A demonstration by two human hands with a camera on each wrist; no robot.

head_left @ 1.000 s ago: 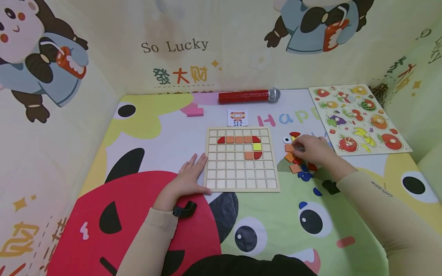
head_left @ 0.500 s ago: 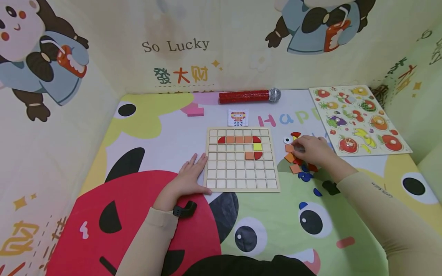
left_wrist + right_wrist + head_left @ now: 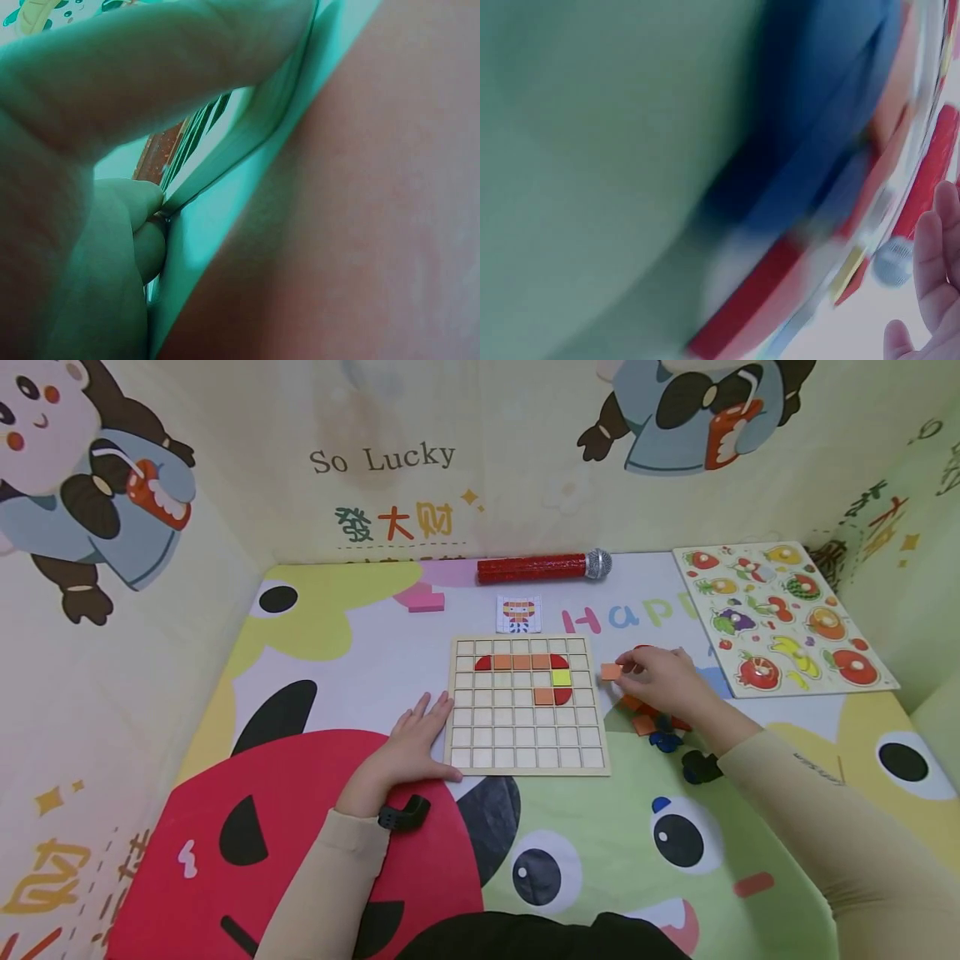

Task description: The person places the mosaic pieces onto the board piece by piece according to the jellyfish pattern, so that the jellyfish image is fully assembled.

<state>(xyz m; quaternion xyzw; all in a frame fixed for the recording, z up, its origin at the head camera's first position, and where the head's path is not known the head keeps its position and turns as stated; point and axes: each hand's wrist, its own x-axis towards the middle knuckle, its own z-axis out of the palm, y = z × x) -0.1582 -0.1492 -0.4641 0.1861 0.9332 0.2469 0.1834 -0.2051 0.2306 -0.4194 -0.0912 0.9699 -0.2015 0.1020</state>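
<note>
In the head view a wooden grid board lies mid-table, with red quarter-round, orange square and yellow square tiles set in its upper cells. My left hand rests against the board's left edge, fingers spread and thumb at the lower corner; the left wrist view shows the thumb along the board's side. Right of the board, my right hand pinches an orange square tile between thumb and fingertips. Under and beside that hand lies a loose pile of orange, red and blue tiles, partly hidden by it.
A small pattern card lies behind the board. Farther back is a red glittery microphone. A fruit puzzle board sits at the back right, and a pink block at the back left. A blue piece lies apart, nearer the body.
My right hand has moved a little left toward the board from the pile, and an orange square tile now shows at its fingertips. The left hand stays on the board's edge.
</note>
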